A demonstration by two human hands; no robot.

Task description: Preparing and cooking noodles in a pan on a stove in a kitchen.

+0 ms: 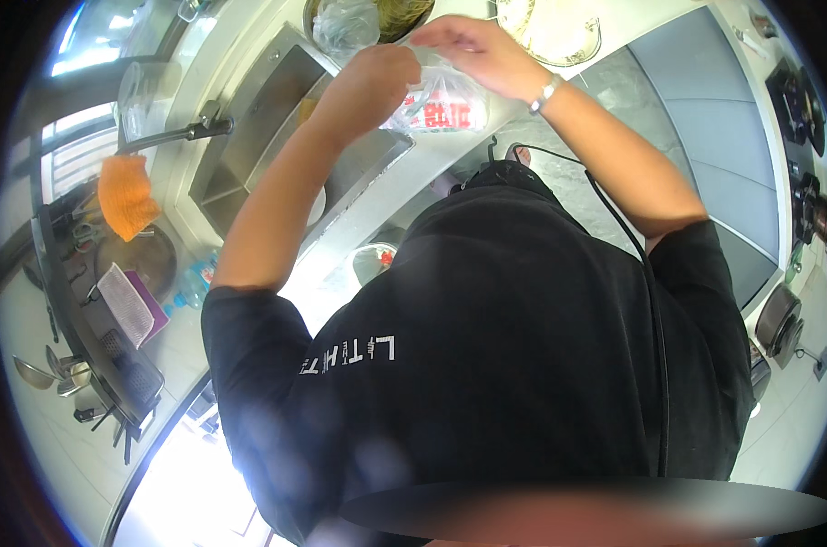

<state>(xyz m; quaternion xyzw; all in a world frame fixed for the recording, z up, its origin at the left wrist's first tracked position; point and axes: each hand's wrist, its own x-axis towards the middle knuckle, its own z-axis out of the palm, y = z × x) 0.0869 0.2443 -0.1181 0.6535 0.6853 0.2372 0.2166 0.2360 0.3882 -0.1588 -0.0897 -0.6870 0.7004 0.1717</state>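
Note:
Near the top centre, a clear plastic bag (pixel 447 85) with a red-printed packet (pixel 447 113) inside rests on the counter edge beside the sink. My left hand (pixel 388 72) has its fingers closed on the upper part of this bag. Above the bag, my right hand (pixel 458 42), with a bracelet (pixel 546 94) at the wrist, has its fingers extended; whether it holds any plastic is unclear. Just beyond my hands is a metal bowl (pixel 309 20) with greenish strands, and another crumpled clear bag (pixel 346 26) lies over its left part. A patterned dish (pixel 594 41) stands to the right.
The stainless steel sink (pixel 365 161) lies at left under my left forearm, with a faucet (pixel 211 128) behind it. An orange cloth (pixel 125 195) hangs from the spout. A plastic bottle (pixel 196 282) and utensil rack (pixel 92 328) stand left. Below the counter is a bin (pixel 372 263).

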